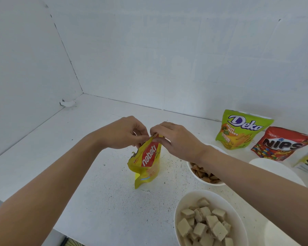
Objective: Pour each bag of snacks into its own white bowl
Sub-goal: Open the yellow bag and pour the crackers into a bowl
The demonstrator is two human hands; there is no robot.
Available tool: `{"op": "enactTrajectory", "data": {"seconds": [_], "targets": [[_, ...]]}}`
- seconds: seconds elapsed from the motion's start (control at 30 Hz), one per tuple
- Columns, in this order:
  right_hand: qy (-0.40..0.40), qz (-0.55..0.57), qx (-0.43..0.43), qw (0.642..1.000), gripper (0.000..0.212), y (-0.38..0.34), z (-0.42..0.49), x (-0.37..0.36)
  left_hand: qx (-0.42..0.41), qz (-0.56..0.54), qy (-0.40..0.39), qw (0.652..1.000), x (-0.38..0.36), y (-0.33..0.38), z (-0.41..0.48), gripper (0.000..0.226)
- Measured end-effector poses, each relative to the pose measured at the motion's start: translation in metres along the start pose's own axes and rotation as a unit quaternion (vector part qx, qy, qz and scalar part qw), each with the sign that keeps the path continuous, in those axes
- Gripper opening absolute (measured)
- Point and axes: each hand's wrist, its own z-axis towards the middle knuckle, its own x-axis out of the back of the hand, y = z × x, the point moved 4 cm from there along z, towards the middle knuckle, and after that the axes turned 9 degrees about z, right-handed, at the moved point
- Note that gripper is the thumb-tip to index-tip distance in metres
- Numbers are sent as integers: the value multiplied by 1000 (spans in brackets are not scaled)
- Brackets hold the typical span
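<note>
Head view: left hand (pixel 124 133) and right hand (pixel 174 139) both pinch the top seam of the nabati bag (pixel 146 162), fingers curled tight on it. The bag runs upright straight down from the fingertips, around mid-counter (pixel 78 157). The seam runs hand to hand, so I'd guess a tear-open comes next. The wafer bowl (pixel 219 197) sits toward the near right edge.
</note>
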Motion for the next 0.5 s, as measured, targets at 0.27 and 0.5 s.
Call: {"op": "enactTrajectory", "data": {"seconds": [0.27, 0.5], "targets": [[38, -41, 70, 996, 15, -5, 4, 6, 36, -70, 17, 997, -2, -4, 2, 14], [-29, 12, 12, 999, 10, -5, 14, 6, 64, -162, 20, 984, -13, -11, 0, 15]]}}
